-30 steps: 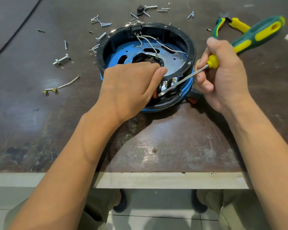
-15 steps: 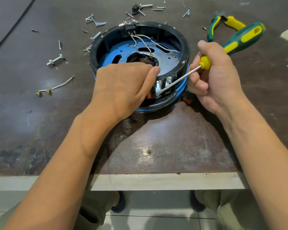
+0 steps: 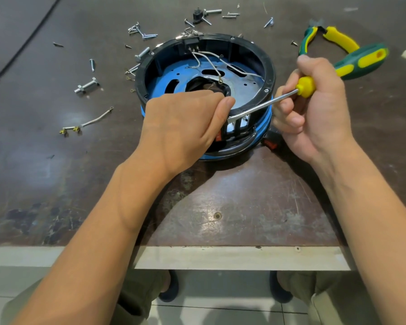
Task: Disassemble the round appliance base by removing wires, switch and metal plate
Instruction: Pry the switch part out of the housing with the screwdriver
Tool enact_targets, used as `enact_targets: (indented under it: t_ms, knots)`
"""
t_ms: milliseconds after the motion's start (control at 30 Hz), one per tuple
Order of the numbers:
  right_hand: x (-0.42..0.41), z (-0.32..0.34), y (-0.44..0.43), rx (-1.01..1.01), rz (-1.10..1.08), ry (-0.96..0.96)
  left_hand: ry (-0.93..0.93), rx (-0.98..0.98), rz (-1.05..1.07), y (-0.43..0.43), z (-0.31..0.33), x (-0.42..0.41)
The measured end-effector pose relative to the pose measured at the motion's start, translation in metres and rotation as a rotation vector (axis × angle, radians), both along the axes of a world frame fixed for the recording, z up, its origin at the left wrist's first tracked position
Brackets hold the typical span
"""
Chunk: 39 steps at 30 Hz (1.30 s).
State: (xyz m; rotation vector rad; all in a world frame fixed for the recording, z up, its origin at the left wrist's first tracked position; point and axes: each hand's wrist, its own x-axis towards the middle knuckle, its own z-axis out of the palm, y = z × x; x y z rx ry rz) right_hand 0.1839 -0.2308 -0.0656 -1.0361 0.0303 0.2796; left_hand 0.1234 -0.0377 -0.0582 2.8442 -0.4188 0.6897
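Base (image 3: 204, 90) sits mid-table (image 3: 244, 207), open side up.

Left hand (image 3: 183, 130) lies over the base's near rim. Its fingers are curled down inside and the tips are hidden, so I cannot tell whether they pinch anything beyond the rim.

Right hand (image 3: 314, 113) is clenched round the screwdriver (image 3: 305, 86). The long axis of the screwdriver runs from far-right down to near-left. The blade tip meets the near rim just beside the left thumb, so both hands converge on that spot. Judged: prying at a clip or fitting there, with the tip close enough to the thumb to slip into it.

Inside the base:
- the metal plate (image 3: 244, 90) lies flat on the floor
- the switch (image 3: 192, 43) sits in the far wall
- white wires (image 3: 220, 61) run from the switch across the plate

Outside the base:
- screws (image 3: 141, 31) are scattered far-left
- one freed wire (image 3: 92, 121) lies to the left
- pliers (image 3: 333, 38) lie far-right
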Motion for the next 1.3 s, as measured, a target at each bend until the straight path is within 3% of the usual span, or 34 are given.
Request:
enact_targets:
  t_ms: [633, 800, 933, 1033, 1167, 1233, 1300]
  knots:
    - [0.003, -0.001, -0.001, 0.013, 0.077, 0.118, 0.033, -0.014, 0.010, -0.001, 0.002, 0.000]
    - [-0.002, 0.000, 0.001, 0.028, 0.003, 0.093, 0.034, -0.017, 0.009, -0.001, 0.001, 0.001]
    - [-0.008, 0.003, 0.003, 0.029, -0.204, -0.045, 0.044, -0.070, 0.076, 0.000, 0.002, -0.001]
    - [-0.009, 0.005, -0.003, 0.041, -0.308, -0.256, 0.066, -0.132, 0.078, 0.000, 0.005, -0.002]
    - [-0.010, 0.011, -0.002, -0.101, -0.182, -0.568, 0.277, -0.336, -0.026, 0.007, 0.017, 0.002]
    - [-0.016, 0.011, 0.006, -0.185, -0.112, -0.611, 0.385, -0.383, -0.103, 0.014, 0.022, 0.002]
    - [-0.023, 0.009, 0.015, -0.280, -0.084, -0.628, 0.478, -0.312, -0.166, 0.026, 0.027, -0.002]
